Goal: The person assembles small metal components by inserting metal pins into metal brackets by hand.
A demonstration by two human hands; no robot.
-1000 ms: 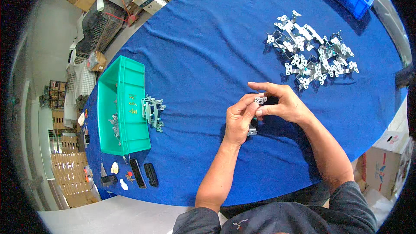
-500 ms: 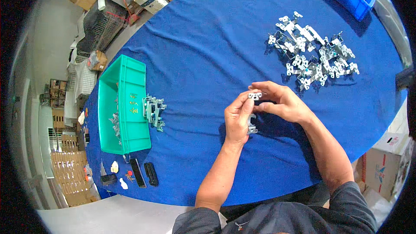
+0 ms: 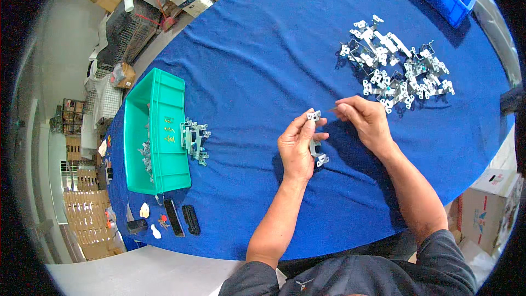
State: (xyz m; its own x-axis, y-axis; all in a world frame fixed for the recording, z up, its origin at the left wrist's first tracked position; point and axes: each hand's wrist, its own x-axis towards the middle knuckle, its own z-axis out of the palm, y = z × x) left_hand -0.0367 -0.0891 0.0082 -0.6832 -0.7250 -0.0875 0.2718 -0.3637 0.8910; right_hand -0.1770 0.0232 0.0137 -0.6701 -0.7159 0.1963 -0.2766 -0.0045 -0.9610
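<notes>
Seen from the head camera, your left hand (image 3: pixel 297 153) has its grip closed around a metal bracket (image 3: pixel 322 159), thumb along the near face and fingers behind, just above the tabletop (image 3: pixel 257 82) near its close edge. Both flanged ends stick out past your palm, one above the thumb, one below. Your right hand (image 3: pixel 371 126) is apart from it, thumb and forefinger pinched on a small thin piece (image 3: pixel 332 109); its material is too small to tell.

Expect the bracket to be light and stiff, unlikely to bend or break under finger pressure. Its smooth, shiny faces may slip a little, and its stamped edges could be sharp, so hold it by the flat middle strip and leave the holed ends free. Treat the thin piece as easy to drop: a fingertip pinch suits it.

Similar pale, glossy brackets lie in a loose, tangled pile (image 3: pixel 379 53) beyond your right hand; lift those singly, since their angled ends may snag. More stand in a neater cluster (image 3: pixel 193 140) against the ribbed green plastic bin (image 3: pixel 172 167). Soft, wrinkled blue cloth covers the tabletop, and a rigid blue crate (image 3: pixel 446 8) sits at the far right.
</notes>
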